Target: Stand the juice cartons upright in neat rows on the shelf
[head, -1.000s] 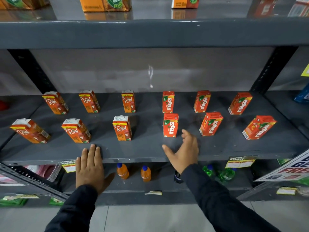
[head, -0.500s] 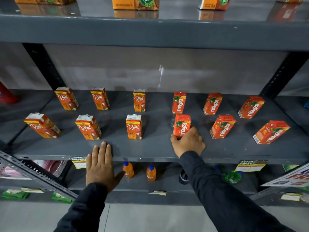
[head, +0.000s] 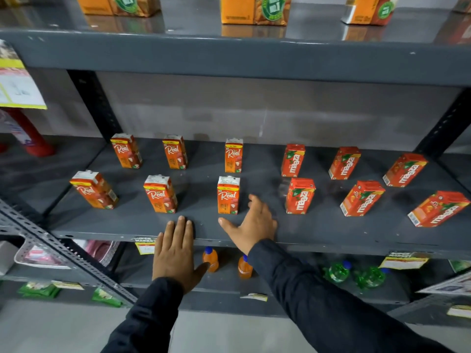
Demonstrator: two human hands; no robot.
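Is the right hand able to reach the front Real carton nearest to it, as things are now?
Probably yes. The right hand is open beside the Real carton, with only bare shelf between them.

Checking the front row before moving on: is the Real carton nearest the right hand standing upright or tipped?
Upright. The front Real carton stands on its base on the shelf, top flap uppermost, logo reading level.
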